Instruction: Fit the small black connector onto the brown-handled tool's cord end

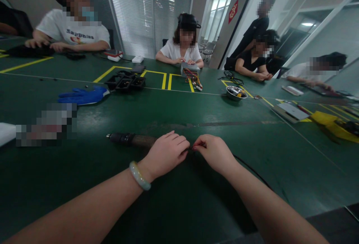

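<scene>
A dark electric screwdriver (140, 140) lies across the green table, its metal tip toward the left. My left hand (168, 152), with a pale bangle on the wrist, is wrapped over the tool's right end. Close beside it, my right hand (213, 152) pinches something small and dark between thumb and fingers, at the tool's cable end; the exact part is hidden. From behind my right hand a black cable (254, 171) runs down to the right over the table.
A blue glove (84, 95) and black fan-like parts (126, 81) lie at the left. Farther off are a metal bowl (236, 93) with small items, a grey power supply (190, 71) with wires, and a yellow tray (333, 124) at the right. Several people sit across the table (174, 113).
</scene>
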Demonstrator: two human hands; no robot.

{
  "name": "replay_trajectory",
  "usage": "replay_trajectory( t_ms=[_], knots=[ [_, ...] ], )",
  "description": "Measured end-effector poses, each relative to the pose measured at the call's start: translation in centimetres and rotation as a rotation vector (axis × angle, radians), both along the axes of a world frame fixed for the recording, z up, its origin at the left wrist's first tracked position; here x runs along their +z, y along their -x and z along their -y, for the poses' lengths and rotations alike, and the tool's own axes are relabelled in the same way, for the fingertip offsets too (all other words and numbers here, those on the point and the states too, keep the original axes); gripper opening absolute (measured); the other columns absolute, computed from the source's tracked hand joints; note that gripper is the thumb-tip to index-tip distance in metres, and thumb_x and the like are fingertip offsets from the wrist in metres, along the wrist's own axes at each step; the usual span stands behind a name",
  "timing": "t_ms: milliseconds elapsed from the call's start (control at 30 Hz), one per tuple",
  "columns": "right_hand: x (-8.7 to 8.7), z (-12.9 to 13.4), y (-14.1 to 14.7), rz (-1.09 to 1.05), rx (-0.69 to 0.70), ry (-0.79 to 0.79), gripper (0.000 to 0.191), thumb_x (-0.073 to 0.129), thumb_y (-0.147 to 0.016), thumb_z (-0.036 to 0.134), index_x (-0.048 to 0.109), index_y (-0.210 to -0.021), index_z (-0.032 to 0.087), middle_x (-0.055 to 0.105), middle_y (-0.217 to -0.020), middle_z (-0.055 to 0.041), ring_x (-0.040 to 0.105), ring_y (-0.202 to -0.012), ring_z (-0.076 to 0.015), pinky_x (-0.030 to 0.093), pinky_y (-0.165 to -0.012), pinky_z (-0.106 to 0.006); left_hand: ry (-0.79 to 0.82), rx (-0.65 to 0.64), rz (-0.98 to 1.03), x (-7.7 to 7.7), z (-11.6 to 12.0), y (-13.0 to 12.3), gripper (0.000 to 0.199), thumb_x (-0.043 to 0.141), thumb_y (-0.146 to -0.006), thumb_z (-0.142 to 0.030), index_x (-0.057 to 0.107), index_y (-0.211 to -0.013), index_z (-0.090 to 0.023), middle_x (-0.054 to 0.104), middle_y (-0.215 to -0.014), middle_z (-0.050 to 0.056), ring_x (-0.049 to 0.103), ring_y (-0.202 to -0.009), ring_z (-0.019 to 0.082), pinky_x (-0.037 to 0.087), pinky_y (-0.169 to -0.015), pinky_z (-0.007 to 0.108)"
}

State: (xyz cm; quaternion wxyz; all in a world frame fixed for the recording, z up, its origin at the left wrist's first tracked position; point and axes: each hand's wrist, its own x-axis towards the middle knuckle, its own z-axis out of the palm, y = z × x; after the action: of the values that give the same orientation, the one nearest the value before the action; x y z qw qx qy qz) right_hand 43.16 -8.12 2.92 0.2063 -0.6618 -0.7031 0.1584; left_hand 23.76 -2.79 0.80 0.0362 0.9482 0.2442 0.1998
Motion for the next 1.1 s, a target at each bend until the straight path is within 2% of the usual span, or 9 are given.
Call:
replay_trajectory(
  t_ms=[233,433,800,1100],
  knots=[
    [-0.5,-0.2,-0.3,-0.066,0.036,0.033,0.007,0.069,-0.083,0.019,0.07,-0.081,0.025,0.066,-0.08,0.0056,0.058,-0.076,-0.0124,0.037,-0.067,-0.024,0.021,-0.011,-0.013,0.0,-0.1,0.1,0.007,0.055,-0.088,-0.025,0.059,-0.093,-0.021,0.062,-0.094,0.001,0.058,-0.09,0.016,0.044,-0.095,0.039],
    [-0.6,-0.2,-0.3,-0.153,0.044,0.087,0.006,0.069,-0.083,0.021,0.069,-0.08,0.026,0.066,-0.075,0.0076,0.058,-0.07,-0.011,0.037,-0.062,-0.022,0.034,-0.044,-0.026,-0.1,-0.2,0.3,0.011,0.053,-0.09,-0.026,0.06,-0.095,-0.019,0.063,-0.096,0.003,0.057,-0.092,0.017,0.047,-0.083,0.033],
    [-0.8,0.6,1.5,-0.023,-0.036,-0.018,0.008,0.066,-0.083,0.018,0.065,-0.077,0.022,0.065,-0.078,0.0037,0.057,-0.073,-0.0138,0.035,-0.064,-0.023,0.05,-0.028,-0.043,-0.2,-0.3,0.3,0.01,0.055,-0.089,-0.024,0.06,-0.096,-0.02,0.062,-0.094,0.002,0.057,-0.091,0.018,0.046,-0.08,0.032],
    [-1.0,0.6,1.7,0.001,-0.019,-0.03,0.01,0.066,-0.082,0.015,0.062,-0.076,0.021,0.062,-0.077,0.0043,0.054,-0.073,-0.0129,0.034,-0.064,-0.023,0.057,-0.008,-0.085,0.7,0.0,0.3,0.008,0.058,-0.084,-0.021,0.057,-0.092,-0.02,0.06,-0.093,0.001,0.054,-0.087,0.018,0.045,-0.076,0.032]
  ],
)
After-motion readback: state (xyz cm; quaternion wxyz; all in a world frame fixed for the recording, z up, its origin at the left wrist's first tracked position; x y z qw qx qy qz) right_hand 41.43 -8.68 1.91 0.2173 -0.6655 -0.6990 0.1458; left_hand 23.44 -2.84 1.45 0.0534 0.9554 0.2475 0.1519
